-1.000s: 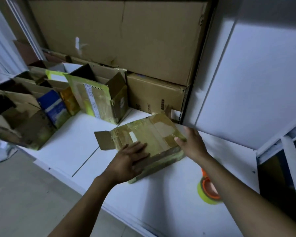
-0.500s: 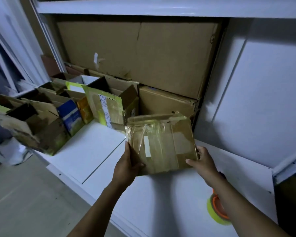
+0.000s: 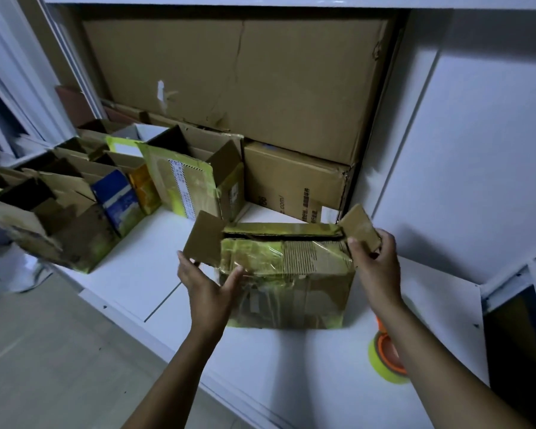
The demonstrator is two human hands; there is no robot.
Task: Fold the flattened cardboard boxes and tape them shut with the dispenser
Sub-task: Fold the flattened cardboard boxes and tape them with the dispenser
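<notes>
Tipped up between the hands half a second ago, the cardboard box (image 3: 294,292) now stands upright on the white tabletop (image 3: 130,274) in the lower middle of the frame, its top opened and both end flaps standing out. Yellowish tape and clear film cover its front face, and the near top flap is folded down.

The left hand (image 3: 208,289) grips the box's left front corner, with the thumb pressed on the front face and the fingers reaching round the side beneath the left end flap (image 3: 203,239). The right hand (image 3: 376,267) pinches the right end flap (image 3: 359,227), thumb on its inner side and fingers curled behind it.

A yellow-green tape roll (image 3: 384,357) with an orange core lies on the tabletop at lower right, partly hidden by the right forearm.

At left a row of open cartons (image 3: 75,218) stands along the tabletop. Behind the box sits a closed carton (image 3: 291,181), and above it a large cardboard sheet (image 3: 229,82) leans against the back.
</notes>
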